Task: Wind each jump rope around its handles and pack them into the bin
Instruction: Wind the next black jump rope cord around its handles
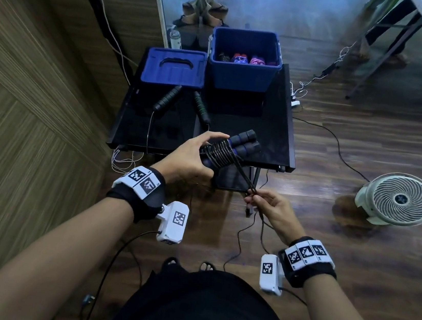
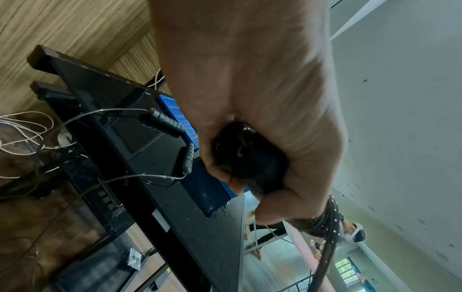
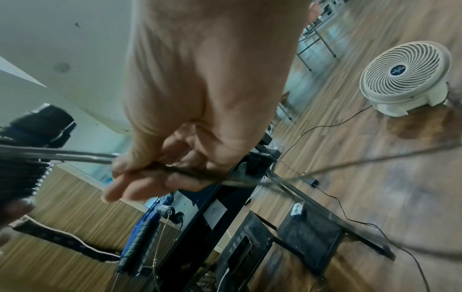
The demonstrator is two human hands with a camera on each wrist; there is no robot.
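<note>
My left hand [image 1: 200, 153] grips the paired blue-and-black handles [image 1: 244, 144] of a jump rope above the near edge of the black table [image 1: 267, 129]; several turns of dark rope [image 1: 221, 153] lie wound around them. My right hand [image 1: 265, 204] pinches the doubled loose rope [image 3: 82, 156] lower and to the right, off the table. The rest trails down toward the floor. A second rope's black handles with green rings [image 1: 201, 106] lie unwound on the table. The open blue bin [image 1: 244, 59] at the back holds several wound ropes.
The bin's blue lid [image 1: 173, 67] lies flat left of the bin. A white floor fan [image 1: 400, 201] stands to the right on the wood floor. Cables run across the floor and under the table. A wooden wall panel borders the left side.
</note>
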